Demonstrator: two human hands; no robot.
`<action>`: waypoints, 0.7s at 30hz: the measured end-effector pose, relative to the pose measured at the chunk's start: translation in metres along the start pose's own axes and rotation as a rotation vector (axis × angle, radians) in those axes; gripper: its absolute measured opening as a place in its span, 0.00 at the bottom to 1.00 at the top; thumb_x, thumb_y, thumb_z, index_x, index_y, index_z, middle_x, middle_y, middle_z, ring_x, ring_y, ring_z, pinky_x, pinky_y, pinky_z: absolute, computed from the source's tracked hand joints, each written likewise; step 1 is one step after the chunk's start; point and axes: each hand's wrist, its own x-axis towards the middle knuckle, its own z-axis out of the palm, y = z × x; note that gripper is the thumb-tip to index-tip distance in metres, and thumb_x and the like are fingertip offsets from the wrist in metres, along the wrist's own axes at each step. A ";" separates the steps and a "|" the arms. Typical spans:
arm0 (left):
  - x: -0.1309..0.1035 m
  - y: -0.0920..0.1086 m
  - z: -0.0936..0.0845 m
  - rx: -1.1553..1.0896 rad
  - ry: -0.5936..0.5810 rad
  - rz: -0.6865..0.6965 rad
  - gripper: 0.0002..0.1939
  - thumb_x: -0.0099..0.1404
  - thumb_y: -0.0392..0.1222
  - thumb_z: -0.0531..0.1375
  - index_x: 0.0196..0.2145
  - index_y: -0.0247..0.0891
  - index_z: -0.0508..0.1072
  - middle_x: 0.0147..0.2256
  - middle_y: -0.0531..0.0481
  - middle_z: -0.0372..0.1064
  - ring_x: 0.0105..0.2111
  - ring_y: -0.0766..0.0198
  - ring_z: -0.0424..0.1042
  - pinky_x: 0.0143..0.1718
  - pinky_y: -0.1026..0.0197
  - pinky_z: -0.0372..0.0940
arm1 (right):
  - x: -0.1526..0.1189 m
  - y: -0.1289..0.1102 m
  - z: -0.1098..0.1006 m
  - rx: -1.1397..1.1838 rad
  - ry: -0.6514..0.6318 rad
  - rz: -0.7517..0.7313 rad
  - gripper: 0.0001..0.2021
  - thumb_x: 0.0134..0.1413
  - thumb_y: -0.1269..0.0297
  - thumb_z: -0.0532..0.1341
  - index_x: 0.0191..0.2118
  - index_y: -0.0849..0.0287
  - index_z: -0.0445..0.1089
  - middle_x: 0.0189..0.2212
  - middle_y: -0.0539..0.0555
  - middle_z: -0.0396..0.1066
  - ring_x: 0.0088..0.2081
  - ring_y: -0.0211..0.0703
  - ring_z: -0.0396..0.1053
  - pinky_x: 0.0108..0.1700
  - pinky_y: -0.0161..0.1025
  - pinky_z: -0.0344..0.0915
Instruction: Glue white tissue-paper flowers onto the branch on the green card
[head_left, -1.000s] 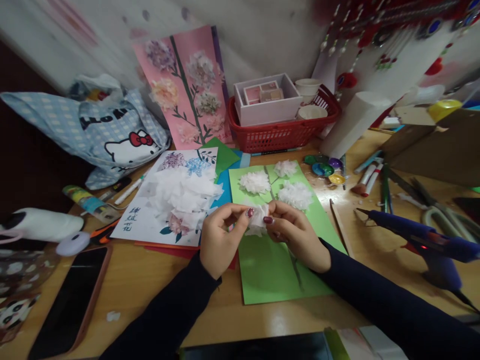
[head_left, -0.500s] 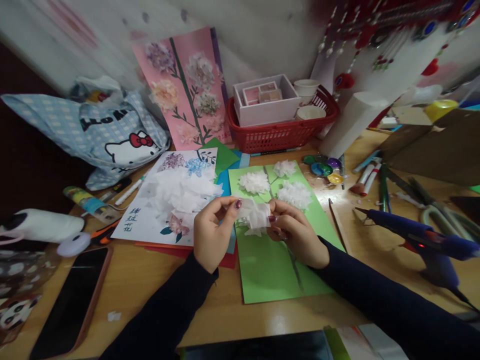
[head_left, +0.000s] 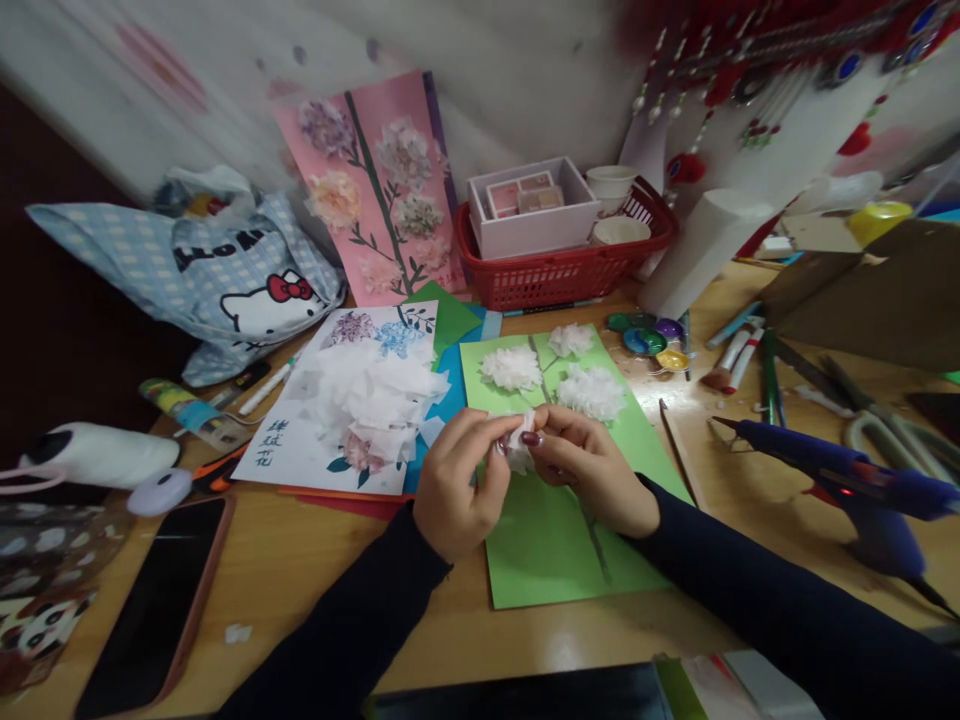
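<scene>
My left hand (head_left: pixel 461 483) and my right hand (head_left: pixel 589 465) meet over a green sheet of card (head_left: pixel 547 560). Between their fingertips they pinch a crumpled piece of white tissue paper (head_left: pixel 519 450), partly hidden by the fingers. White paper flowers (head_left: pixel 591 392) are on the upper part of the card, along a dark painted stem. Left of my hands, loose white tissue pieces (head_left: pixel 367 385) lie heaped on a white sheet (head_left: pixel 300 440) with painted flowers and writing.
A blue glue gun (head_left: pixel 832 460) with a lit red light lies at the right, near scissors (head_left: pixel 885 425). Behind stand a red basket (head_left: pixel 562 275) and a pink flower picture (head_left: pixel 360 180). A phone (head_left: pixel 154 610) lies front left; paint pots (head_left: pixel 645 340) sit behind the card.
My left hand has moved right, up against my right hand. The tissue, earlier stretched out between both hands, is now bunched up small in the fingertips.
</scene>
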 end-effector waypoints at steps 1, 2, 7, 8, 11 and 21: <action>0.000 0.001 0.001 -0.025 -0.012 -0.010 0.15 0.65 0.32 0.51 0.44 0.35 0.74 0.38 0.44 0.74 0.40 0.61 0.72 0.41 0.59 0.69 | 0.000 0.000 0.000 -0.011 0.001 -0.003 0.12 0.50 0.57 0.65 0.28 0.59 0.65 0.16 0.41 0.55 0.17 0.27 0.47 0.19 0.30 0.43; 0.000 0.001 0.001 -0.041 -0.012 -0.023 0.14 0.65 0.33 0.53 0.44 0.36 0.75 0.39 0.44 0.74 0.40 0.60 0.73 0.41 0.59 0.69 | 0.000 0.000 -0.001 -0.021 0.001 -0.005 0.13 0.50 0.56 0.65 0.29 0.59 0.65 0.16 0.41 0.55 0.17 0.27 0.47 0.19 0.30 0.43; -0.002 -0.003 0.005 -0.081 0.089 -0.204 0.08 0.66 0.36 0.57 0.36 0.38 0.76 0.35 0.47 0.75 0.36 0.62 0.74 0.37 0.62 0.68 | 0.000 0.001 -0.001 -0.037 0.000 -0.016 0.14 0.50 0.55 0.66 0.29 0.59 0.64 0.16 0.40 0.53 0.17 0.27 0.47 0.19 0.30 0.43; -0.002 -0.005 0.005 -0.102 0.106 -0.259 0.08 0.67 0.37 0.57 0.34 0.38 0.76 0.34 0.48 0.75 0.36 0.63 0.74 0.36 0.63 0.68 | 0.000 0.001 -0.001 -0.036 0.002 -0.014 0.14 0.50 0.55 0.66 0.28 0.59 0.64 0.16 0.40 0.53 0.17 0.27 0.47 0.19 0.30 0.43; -0.001 -0.011 0.005 -0.173 0.143 -0.400 0.09 0.67 0.40 0.57 0.34 0.38 0.76 0.34 0.49 0.75 0.35 0.63 0.74 0.33 0.64 0.67 | 0.000 0.001 0.000 -0.022 0.006 -0.010 0.13 0.50 0.56 0.66 0.28 0.59 0.64 0.15 0.40 0.53 0.16 0.27 0.47 0.19 0.30 0.43; 0.000 -0.010 0.003 -0.151 0.083 -0.447 0.08 0.66 0.44 0.58 0.34 0.38 0.74 0.33 0.49 0.74 0.32 0.64 0.72 0.28 0.66 0.64 | 0.001 0.004 -0.001 -0.003 0.012 -0.015 0.11 0.49 0.59 0.65 0.28 0.59 0.64 0.15 0.40 0.54 0.16 0.27 0.46 0.18 0.30 0.42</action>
